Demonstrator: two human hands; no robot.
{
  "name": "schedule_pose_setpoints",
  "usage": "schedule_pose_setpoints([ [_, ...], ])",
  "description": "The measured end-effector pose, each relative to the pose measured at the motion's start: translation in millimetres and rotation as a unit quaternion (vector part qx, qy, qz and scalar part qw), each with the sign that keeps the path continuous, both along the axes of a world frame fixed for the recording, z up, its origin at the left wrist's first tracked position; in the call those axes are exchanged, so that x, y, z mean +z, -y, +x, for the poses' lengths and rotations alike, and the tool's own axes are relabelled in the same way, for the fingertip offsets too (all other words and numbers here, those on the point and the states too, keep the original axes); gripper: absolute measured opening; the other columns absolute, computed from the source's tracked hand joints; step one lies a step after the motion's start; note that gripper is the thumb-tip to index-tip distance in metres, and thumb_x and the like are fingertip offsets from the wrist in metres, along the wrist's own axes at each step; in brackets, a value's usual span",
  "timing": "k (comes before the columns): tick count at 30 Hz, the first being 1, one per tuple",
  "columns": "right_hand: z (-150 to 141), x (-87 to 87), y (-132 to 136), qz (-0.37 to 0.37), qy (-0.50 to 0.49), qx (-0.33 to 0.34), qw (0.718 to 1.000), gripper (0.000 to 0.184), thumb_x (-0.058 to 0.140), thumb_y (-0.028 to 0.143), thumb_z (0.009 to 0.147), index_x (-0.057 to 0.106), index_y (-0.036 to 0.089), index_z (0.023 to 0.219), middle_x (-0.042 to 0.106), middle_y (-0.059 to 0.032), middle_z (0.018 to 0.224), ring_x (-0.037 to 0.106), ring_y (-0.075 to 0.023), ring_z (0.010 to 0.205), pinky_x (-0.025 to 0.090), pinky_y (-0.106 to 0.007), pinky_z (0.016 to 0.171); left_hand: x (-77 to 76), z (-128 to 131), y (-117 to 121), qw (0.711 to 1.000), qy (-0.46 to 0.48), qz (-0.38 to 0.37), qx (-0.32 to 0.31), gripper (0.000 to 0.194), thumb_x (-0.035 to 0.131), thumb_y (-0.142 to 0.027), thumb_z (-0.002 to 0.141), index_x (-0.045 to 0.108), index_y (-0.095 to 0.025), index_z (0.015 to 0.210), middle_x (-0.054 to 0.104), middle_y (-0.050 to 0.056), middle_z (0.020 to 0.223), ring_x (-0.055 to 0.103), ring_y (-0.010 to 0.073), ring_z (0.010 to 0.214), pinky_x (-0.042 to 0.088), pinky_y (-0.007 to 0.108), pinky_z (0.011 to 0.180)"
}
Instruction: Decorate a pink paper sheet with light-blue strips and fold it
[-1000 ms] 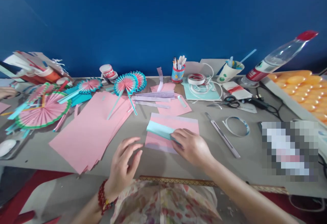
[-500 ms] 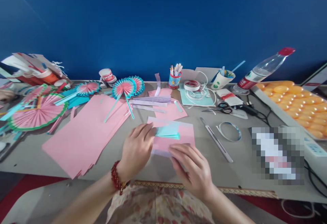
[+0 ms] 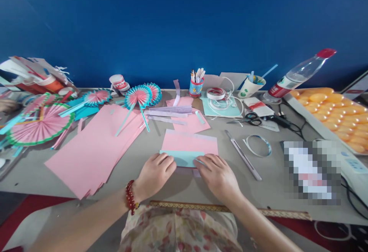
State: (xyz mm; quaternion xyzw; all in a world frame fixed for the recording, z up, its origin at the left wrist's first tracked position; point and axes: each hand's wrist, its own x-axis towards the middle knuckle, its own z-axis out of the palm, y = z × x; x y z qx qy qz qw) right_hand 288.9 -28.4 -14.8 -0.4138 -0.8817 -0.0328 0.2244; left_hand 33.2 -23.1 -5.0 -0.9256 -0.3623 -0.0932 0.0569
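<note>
In front of me lies a pink sheet of paper (image 3: 188, 141) with a pale lilac border at its far edge. Across its near side is a light blue paper strip (image 3: 184, 159), roughly parallel to the sheet's front edge. My left hand (image 3: 156, 174) grips the strip's left end with curled fingers. At the right end, my right hand (image 3: 217, 176) pinches the strip, its thumb mostly hidden. A pale scrap (image 3: 196, 172) peeks out below the papers. A craft knife (image 3: 244, 158) lies right of the sheet.
Pink sheets (image 3: 94, 148) are stacked at left beside several pleated paper fans (image 3: 41, 123). Behind are lilac strips (image 3: 169, 111), a pen holder (image 3: 196, 87), scissors (image 3: 250, 120) and a tilted bottle (image 3: 299, 76). A tape loop (image 3: 258, 146) and a blurred-out object (image 3: 312, 171) lie right.
The light blue paper has moved toward me, from the sheet's middle to its near edge, and shows longer. My right hand has gone from lying flat to gripping; my left hand has come nearer me.
</note>
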Motion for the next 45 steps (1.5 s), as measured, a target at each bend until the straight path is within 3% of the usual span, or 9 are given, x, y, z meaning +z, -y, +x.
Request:
schedule_pose_setpoints([
  [3, -8.1, 3.5, -0.2, -0.020, 0.011, 0.019, 1.000, 0.021, 0.051, 0.014, 0.096, 0.068, 0.017, 0.108, 0.071, -0.0074, 0.106, 0.057, -0.0237, 0.097, 0.041, -0.037, 0.088, -1.3, -1.7, -0.2, 0.999, 0.035, -0.020, 0.010, 0.015, 0.049, -0.014, 0.099, 0.063, -0.016, 0.095, 0.063, 0.007, 0.096, 0.058, 0.0219, 0.090, 0.047, 0.034, 0.079],
  [8, -16.9, 7.2, -7.6, -0.094, 0.023, 0.030, 0.995, 0.014, 0.054, 0.018, 0.097, 0.068, 0.019, 0.096, 0.067, -0.0043, 0.085, 0.057, -0.0207, 0.082, 0.042, -0.033, 0.074, 0.0, -3.7, -3.7, 0.988, 0.101, -0.105, 0.053, 0.021, 0.046, -0.020, 0.103, 0.064, -0.018, 0.093, 0.063, 0.005, 0.093, 0.058, 0.0204, 0.088, 0.046, 0.032, 0.078],
  [14, -12.8, 19.5, -22.8, -0.195, 0.002, 0.021, 0.981, 0.014, 0.053, 0.018, 0.098, 0.066, 0.019, 0.093, 0.068, -0.0047, 0.092, 0.061, -0.0187, 0.088, 0.043, -0.029, 0.078, -3.8, -22.8, -8.8, 0.962, 0.201, -0.151, 0.108, 0.011, 0.054, -0.025, 0.100, 0.062, -0.020, 0.095, 0.067, 0.003, 0.093, 0.062, 0.0192, 0.087, 0.045, 0.032, 0.081],
  [18, -21.9, 28.9, -33.6, -0.250, 0.042, -0.012, 0.967, 0.011, 0.057, 0.026, 0.098, 0.065, 0.019, 0.096, 0.069, -0.0041, 0.092, 0.064, -0.0193, 0.090, 0.042, -0.029, 0.077, -2.4, -24.9, -11.2, 0.952, 0.215, -0.170, 0.139, 0.009, 0.056, -0.024, 0.099, 0.060, -0.021, 0.092, 0.068, 0.001, 0.091, 0.063, 0.0190, 0.086, 0.045, 0.031, 0.079],
  [31, -34.9, 34.8, -52.0, -0.294, 0.093, -0.055, 0.950, 0.013, 0.058, 0.032, 0.097, 0.065, 0.020, 0.098, 0.074, -0.0031, 0.095, 0.067, -0.0187, 0.087, 0.035, -0.027, 0.066, 4.3, -24.9, -23.9, 0.927, 0.243, -0.235, 0.160, 0.006, 0.058, -0.020, 0.095, 0.062, -0.020, 0.090, 0.068, 0.000, 0.085, 0.063, 0.0160, 0.076, 0.045, 0.026, 0.070],
  [45, -37.6, 32.0, -54.2, -0.306, 0.088, -0.067, 0.946, 0.016, 0.057, 0.034, 0.096, 0.066, 0.020, 0.095, 0.073, -0.0025, 0.092, 0.064, -0.0172, 0.079, 0.030, -0.026, 0.060, 3.9, -23.5, -24.7, 0.933, 0.215, -0.229, 0.175, 0.007, 0.060, -0.020, 0.094, 0.061, -0.019, 0.088, 0.065, 0.000, 0.087, 0.061, 0.0142, 0.076, 0.041, 0.023, 0.067],
])
